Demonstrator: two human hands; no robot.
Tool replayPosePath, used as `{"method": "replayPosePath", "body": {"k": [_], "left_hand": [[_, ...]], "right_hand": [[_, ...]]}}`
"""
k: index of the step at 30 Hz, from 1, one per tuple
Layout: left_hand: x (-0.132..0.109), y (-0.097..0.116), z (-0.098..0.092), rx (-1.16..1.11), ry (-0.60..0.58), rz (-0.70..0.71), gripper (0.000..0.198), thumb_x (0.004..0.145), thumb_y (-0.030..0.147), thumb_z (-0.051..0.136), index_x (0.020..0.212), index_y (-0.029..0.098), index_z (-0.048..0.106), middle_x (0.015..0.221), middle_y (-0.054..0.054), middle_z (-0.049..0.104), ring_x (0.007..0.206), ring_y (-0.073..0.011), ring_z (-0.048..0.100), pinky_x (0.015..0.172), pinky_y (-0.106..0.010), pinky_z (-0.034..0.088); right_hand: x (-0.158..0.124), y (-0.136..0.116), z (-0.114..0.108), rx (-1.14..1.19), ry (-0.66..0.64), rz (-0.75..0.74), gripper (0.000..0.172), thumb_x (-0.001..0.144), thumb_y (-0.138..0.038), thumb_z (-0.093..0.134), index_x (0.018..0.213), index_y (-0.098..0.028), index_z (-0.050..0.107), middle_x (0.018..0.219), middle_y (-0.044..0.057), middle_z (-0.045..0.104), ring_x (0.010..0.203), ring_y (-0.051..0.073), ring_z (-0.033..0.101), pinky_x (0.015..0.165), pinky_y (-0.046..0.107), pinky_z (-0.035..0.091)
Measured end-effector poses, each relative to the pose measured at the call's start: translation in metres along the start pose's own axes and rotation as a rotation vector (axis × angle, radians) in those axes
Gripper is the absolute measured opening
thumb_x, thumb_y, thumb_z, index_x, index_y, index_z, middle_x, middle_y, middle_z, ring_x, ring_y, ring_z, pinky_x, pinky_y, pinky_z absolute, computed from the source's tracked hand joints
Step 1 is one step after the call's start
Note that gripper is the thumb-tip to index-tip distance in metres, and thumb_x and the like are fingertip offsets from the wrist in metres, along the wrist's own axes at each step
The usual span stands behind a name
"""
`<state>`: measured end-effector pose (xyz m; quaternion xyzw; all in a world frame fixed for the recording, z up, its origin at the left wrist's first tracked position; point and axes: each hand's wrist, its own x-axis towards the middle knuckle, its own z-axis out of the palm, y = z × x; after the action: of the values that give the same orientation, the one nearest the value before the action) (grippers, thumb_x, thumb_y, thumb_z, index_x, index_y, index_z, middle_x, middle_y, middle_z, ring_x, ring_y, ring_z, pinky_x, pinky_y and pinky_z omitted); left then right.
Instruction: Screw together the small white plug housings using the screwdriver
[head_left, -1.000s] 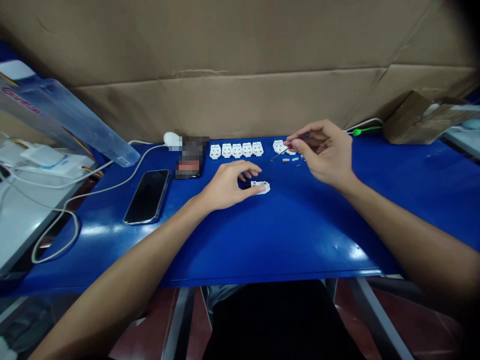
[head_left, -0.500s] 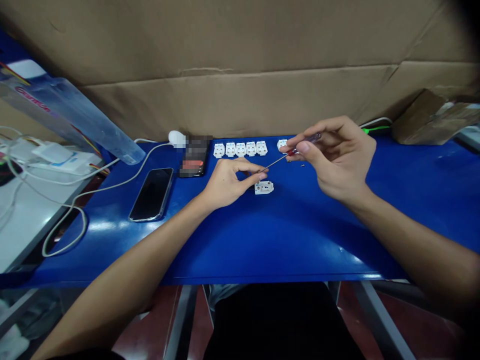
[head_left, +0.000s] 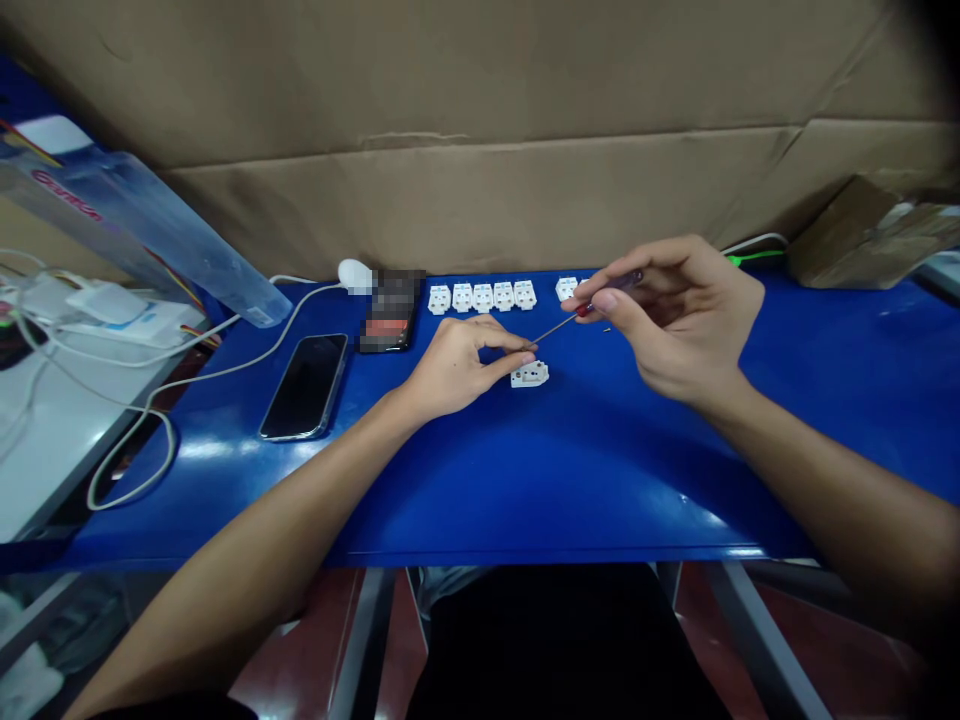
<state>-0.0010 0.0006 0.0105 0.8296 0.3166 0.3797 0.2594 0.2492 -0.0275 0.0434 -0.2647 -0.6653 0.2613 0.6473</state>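
Note:
My right hand (head_left: 675,315) grips a small screwdriver (head_left: 592,305) with a dark red handle; its thin shaft slants down to the left. My left hand (head_left: 461,360) pinches thumb and forefinger around the shaft's tip, and whatever sits between them is too small to name. Just right of those fingertips a white plastic socket part (head_left: 529,375) lies loose on the blue table (head_left: 585,460). A row of several similar white parts (head_left: 483,297) stands behind my left hand. One more white part (head_left: 565,288) peeks out beside my right hand.
A dark phone (head_left: 306,387) lies left of my left arm, a blurred dark object (head_left: 390,310) behind it. White cables (head_left: 180,385) run off the table's left edge to chargers (head_left: 112,310). A clear plastic package (head_left: 150,235) leans at the left. Cardboard (head_left: 480,140) walls the back; a green-tipped cable (head_left: 754,257) lies at right.
My left hand let go of the white part and rose to pinch at the screwdriver's tip. My right hand brought the screwdriver down and left, away from the parts at the back.

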Motion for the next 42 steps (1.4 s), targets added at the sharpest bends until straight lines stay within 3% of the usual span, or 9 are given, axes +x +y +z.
{"method": "replayPosePath", "body": {"k": [6,10,13,18,24,31,42], "left_hand": [[-0.002,-0.003,0.001,0.082,0.017,0.05,0.014,0.106,0.034,0.083,0.113,0.028,0.094,0.101,-0.004,0.09,0.092,-0.0219,0.082,0.085,-0.037,0.065],[-0.003,0.004,0.005,0.218,0.051,0.095,0.018,0.11,0.033,0.077,0.115,0.028,0.094,0.104,-0.004,0.091,0.099,-0.025,0.082,0.093,-0.042,0.065],[-0.004,0.011,0.009,0.261,0.068,0.101,0.018,0.109,0.033,0.076,0.114,0.028,0.093,0.106,-0.004,0.092,0.1,-0.0261,0.081,0.095,-0.044,0.065],[-0.005,0.01,0.013,0.221,0.04,0.067,0.015,0.107,0.033,0.08,0.114,0.028,0.092,0.113,-0.004,0.091,0.101,-0.0267,0.083,0.099,-0.045,0.064],[-0.004,0.002,0.006,0.219,-0.128,-0.045,0.058,0.089,0.044,0.101,0.141,0.025,0.083,0.137,-0.009,0.086,0.123,-0.0339,0.081,0.11,-0.051,0.062],[-0.002,-0.001,0.004,0.15,-0.198,-0.022,0.026,0.096,0.03,0.091,0.123,0.028,0.089,0.126,-0.004,0.089,0.115,-0.0294,0.082,0.107,-0.048,0.062],[-0.004,-0.005,0.005,0.15,-0.177,0.0,0.026,0.095,0.031,0.091,0.12,0.03,0.088,0.123,-0.004,0.089,0.112,-0.0287,0.082,0.102,-0.046,0.062]], "right_hand": [[-0.003,0.003,-0.002,-0.077,-0.025,-0.099,0.019,0.1,-0.027,0.09,0.117,-0.031,0.082,0.102,-0.001,0.09,0.094,0.022,0.09,0.085,0.037,0.08],[-0.009,0.005,-0.003,-0.204,-0.076,-0.193,0.044,0.103,-0.022,0.083,0.145,-0.038,0.079,0.121,-0.002,0.09,0.1,0.024,0.091,0.094,0.043,0.081],[-0.014,0.004,0.0,-0.191,-0.095,-0.142,0.056,0.105,-0.023,0.081,0.156,-0.043,0.071,0.128,-0.003,0.089,0.104,0.024,0.09,0.099,0.044,0.08],[-0.017,0.005,0.003,-0.149,-0.113,-0.022,0.052,0.102,-0.032,0.086,0.151,-0.04,0.071,0.121,0.0,0.089,0.1,0.025,0.09,0.098,0.045,0.08],[-0.015,0.015,-0.003,-0.177,-0.135,0.034,0.05,0.1,-0.036,0.088,0.148,-0.037,0.074,0.112,0.001,0.089,0.096,0.026,0.09,0.097,0.045,0.08],[-0.015,0.022,-0.007,-0.215,-0.192,0.047,0.057,0.095,-0.027,0.092,0.148,-0.038,0.077,0.108,-0.001,0.089,0.088,0.022,0.089,0.094,0.041,0.08],[-0.019,0.022,-0.007,-0.298,-0.243,-0.027,0.061,0.095,-0.024,0.09,0.151,-0.042,0.076,0.115,-0.004,0.09,0.096,0.023,0.089,0.096,0.04,0.079]]}}
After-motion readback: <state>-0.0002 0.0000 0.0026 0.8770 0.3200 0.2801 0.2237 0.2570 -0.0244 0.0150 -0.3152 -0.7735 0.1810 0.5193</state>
